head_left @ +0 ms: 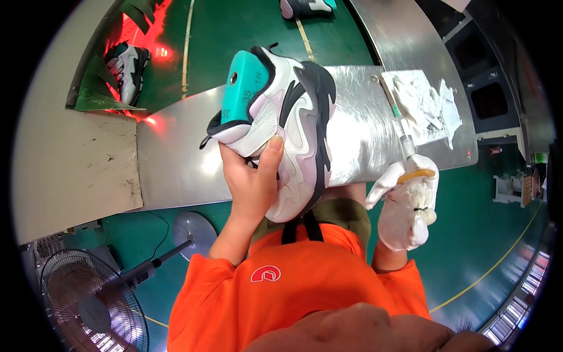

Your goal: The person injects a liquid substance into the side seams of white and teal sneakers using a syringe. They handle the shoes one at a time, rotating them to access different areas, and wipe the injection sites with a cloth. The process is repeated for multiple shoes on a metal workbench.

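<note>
My left hand (pixel 253 179) grips a white, pink and black sneaker (pixel 290 126) from below, thumb pressed on its side. A teal shoe last (pixel 241 88) sticks out of the sneaker's opening. My right hand (pixel 406 202) wears a white glove and holds a thin brush (pixel 403 132) with a yellow grip, its tip pointing away toward a glue-smeared white sheet (pixel 423 105). The sneaker is held over the shiny metal worktable (pixel 176 158), to the left of the brush.
Another sneaker (pixel 128 66) lies on the green conveyor belt (pixel 234 35) at the upper left under red light. A third shoe (pixel 305 7) shows at the top edge. A standing fan (pixel 94 293) is at the lower left. Green floor with yellow lines surrounds me.
</note>
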`<action>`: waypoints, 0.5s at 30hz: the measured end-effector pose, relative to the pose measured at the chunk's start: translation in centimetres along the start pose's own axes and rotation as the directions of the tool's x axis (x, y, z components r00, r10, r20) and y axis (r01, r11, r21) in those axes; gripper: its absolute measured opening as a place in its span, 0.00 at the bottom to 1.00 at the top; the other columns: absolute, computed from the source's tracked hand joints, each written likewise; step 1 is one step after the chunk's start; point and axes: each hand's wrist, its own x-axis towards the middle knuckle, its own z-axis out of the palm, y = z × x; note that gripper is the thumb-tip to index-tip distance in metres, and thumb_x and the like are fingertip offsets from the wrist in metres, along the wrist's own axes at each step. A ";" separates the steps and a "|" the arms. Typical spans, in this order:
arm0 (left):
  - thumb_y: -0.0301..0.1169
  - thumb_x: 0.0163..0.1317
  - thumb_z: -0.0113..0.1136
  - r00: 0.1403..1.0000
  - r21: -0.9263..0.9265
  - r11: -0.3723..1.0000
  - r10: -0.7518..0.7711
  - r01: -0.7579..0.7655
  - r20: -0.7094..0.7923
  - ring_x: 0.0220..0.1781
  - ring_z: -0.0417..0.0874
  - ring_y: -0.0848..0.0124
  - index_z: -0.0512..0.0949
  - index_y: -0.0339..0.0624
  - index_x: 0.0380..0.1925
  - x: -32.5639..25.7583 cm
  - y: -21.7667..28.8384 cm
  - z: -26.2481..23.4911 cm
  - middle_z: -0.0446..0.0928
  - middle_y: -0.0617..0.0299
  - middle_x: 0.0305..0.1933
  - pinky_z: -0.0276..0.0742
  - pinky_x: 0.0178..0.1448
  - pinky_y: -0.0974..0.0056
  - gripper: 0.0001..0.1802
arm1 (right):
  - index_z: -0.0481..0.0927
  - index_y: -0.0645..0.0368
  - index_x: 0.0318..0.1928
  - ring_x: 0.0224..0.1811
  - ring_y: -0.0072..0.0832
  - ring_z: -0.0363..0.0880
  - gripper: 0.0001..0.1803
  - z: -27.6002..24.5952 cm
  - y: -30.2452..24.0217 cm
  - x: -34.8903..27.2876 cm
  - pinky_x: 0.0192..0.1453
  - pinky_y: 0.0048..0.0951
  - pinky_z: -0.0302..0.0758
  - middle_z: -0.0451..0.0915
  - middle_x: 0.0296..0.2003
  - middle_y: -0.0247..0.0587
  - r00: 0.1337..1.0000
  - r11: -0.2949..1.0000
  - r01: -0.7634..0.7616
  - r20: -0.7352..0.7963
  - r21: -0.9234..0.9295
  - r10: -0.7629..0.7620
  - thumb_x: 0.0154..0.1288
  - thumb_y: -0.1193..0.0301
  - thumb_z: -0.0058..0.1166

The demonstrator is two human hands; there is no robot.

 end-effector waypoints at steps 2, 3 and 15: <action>0.33 0.64 0.63 1.000 -0.048 0.999 -0.016 0.015 -0.005 0.52 0.76 0.70 0.63 0.33 0.58 0.7 -0.5 0.1 0.74 0.56 0.52 0.70 0.58 0.65 0.28 | 0.59 0.66 0.64 0.36 0.45 0.82 0.42 0.2 0.2 0.0 0.39 0.38 0.83 0.75 0.44 0.65 0.990 0.994 0.043 -0.127 -0.097 -0.055 0.49 0.71 0.65; 0.33 0.64 0.62 1.000 -0.063 0.998 -0.026 0.026 -0.005 0.51 0.76 0.70 0.64 0.33 0.58 1.1 -0.4 0.0 0.74 0.56 0.52 0.70 0.58 0.65 0.27 | 0.59 0.66 0.64 0.36 0.44 0.82 0.41 0.8 0.3 0.0 0.39 0.38 0.83 0.74 0.44 0.64 0.969 0.980 0.044 -0.230 -0.192 -0.088 0.49 0.71 0.64; 0.34 0.67 0.59 0.997 -0.075 0.995 -0.062 0.059 -0.037 0.50 0.76 0.72 0.65 0.32 0.58 1.9 -1.1 -0.5 0.75 0.56 0.51 0.71 0.57 0.65 0.24 | 0.67 0.60 0.59 0.46 0.30 0.80 0.40 1.7 5.9 5.8 0.51 0.29 0.77 0.79 0.48 0.44 0.995 0.624 0.083 0.026 -0.777 -0.100 0.44 0.73 0.73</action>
